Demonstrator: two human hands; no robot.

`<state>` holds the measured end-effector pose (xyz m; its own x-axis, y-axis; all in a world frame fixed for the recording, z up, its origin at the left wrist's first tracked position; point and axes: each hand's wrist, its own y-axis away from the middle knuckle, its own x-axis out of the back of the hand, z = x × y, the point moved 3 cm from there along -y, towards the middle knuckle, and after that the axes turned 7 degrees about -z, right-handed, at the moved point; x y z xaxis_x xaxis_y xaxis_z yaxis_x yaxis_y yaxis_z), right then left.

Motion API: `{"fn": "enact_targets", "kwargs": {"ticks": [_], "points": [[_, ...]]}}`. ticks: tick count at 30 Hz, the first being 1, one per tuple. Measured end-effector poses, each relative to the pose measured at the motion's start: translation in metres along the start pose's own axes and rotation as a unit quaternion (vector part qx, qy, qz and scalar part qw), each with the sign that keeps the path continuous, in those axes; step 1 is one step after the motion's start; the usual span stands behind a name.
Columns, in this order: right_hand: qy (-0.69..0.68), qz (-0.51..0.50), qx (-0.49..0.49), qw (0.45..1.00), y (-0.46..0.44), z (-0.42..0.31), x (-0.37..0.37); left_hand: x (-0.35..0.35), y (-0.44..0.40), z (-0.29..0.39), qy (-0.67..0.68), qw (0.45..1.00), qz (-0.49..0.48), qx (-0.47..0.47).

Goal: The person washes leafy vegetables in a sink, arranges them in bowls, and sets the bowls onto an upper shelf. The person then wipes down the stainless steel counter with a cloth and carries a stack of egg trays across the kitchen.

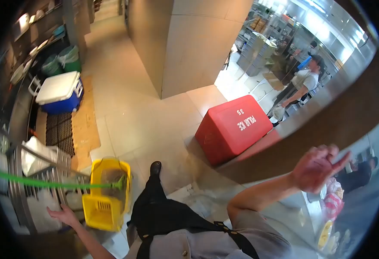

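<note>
My left hand (66, 216) reaches out low on the left, fingers stretched and holding nothing. It is nearest to a yellow mop bucket (93, 172) with a yellow wringer (101, 211) at its near end. A green mop handle (55, 184) lies across the bucket, apart from my fingers, its head inside. My right hand (315, 169) is raised at the right, palm showing, some fingers bent and others stretched. Nothing is visible in it. Below it, a pink-and-white bundle (334, 200) and a yellow item (325, 235) sit on a counter.
A red cooler (234, 127) stands on the floor ahead, beside a wide pillar (198, 52). At left are a blue-and-white cooler (60, 90), green lined bins (68, 59), a black mat (60, 131) and grey crates (60, 172). Another person (303, 82) stands in the kitchen at right.
</note>
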<state>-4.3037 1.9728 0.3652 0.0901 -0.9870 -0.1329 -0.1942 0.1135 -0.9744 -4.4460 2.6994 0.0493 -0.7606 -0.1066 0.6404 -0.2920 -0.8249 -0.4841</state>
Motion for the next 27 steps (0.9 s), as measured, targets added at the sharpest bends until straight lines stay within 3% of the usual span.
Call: {"fn": "enact_targets", "kwargs": {"ticks": [2, 3, 4, 5, 6, 7, 9, 11, 12, 14, 15, 16, 18, 19, 22, 23, 24, 27], "points": [[-0.041, -0.021, -0.143, 0.989, 0.008, 0.087, 0.007, -0.064, -0.004, 0.065, 0.078, 0.98, -0.125, -0.134], [-0.023, 0.002, -0.203, 0.979, 0.018, 0.135, 0.014, -0.082, -0.007, 0.107, 0.18, 0.925, -0.296, -0.155], [-0.03, -0.009, -0.285, 0.958, 0.037, 0.187, 0.034, -0.125, -0.01, 0.132, 0.173, 0.883, -0.425, -0.1], [-0.008, 0.083, -0.414, 0.906, 0.063, 0.231, 0.054, -0.165, -0.011, 0.156, 0.144, 0.827, -0.542, -0.043], [0.057, 0.14, -0.485, 0.861, 0.094, 0.267, 0.083, -0.223, -0.013, 0.168, -0.002, 0.79, -0.607, 0.086], [0.118, 0.202, -0.553, 0.8, 0.132, 0.295, 0.111, -0.257, -0.01, 0.21, -0.084, 0.774, -0.626, -0.03], [0.065, 0.231, -0.626, 0.742, 0.204, 0.302, 0.168, -0.337, 0.001, 0.289, -0.181, 0.689, -0.65, -0.265], [0.039, 0.313, -0.687, 0.655, 0.266, 0.281, 0.203, -0.388, 0.033, 0.422, -0.042, 0.72, -0.627, -0.294], [-0.002, 0.357, -0.693, 0.626, 0.287, 0.276, 0.212, -0.418, 0.056, 0.479, 0.031, 0.708, -0.637, -0.305], [-0.03, 0.419, -0.708, 0.568, 0.316, 0.264, 0.227, -0.472, 0.11, 0.577, 0.13, 0.632, -0.702, -0.302], [0.032, 0.398, -0.741, 0.54, 0.329, 0.26, 0.238, -0.505, 0.143, 0.615, 0.168, 0.573, -0.733, -0.325], [0.056, 0.389, -0.756, 0.523, 0.327, 0.253, 0.244, -0.516, 0.172, 0.663, 0.157, 0.521, -0.788, -0.288], [0.026, 0.531, -0.691, 0.489, 0.356, 0.232, 0.265, -0.587, 0.236, 0.705, 0.155, 0.472, -0.787, -0.367], [0.049, 0.538, -0.7, 0.468, 0.351, 0.236, 0.262, -0.614, 0.264, 0.717, 0.157, 0.451, -0.788, -0.388], [0.025, 0.57, -0.712, 0.41, 0.376, 0.256, 0.296, -0.716, 0.319, 0.688, 0.063, 0.463, -0.82, -0.33], [-0.004, 0.574, -0.717, 0.396, 0.386, 0.276, 0.32, -0.744, 0.324, 0.663, -0.085, 0.437, -0.845, -0.297], [0.009, 0.562, -0.729, 0.39, 0.388, 0.316, 0.344, -0.785, 0.325, 0.61, -0.024, 0.401, -0.802, -0.443], [0.069, 0.538, -0.755, 0.37, 0.398, 0.466, 0.417, -0.784, 0.254, 0.659, -0.07, 0.376, -0.92, -0.092]]}}
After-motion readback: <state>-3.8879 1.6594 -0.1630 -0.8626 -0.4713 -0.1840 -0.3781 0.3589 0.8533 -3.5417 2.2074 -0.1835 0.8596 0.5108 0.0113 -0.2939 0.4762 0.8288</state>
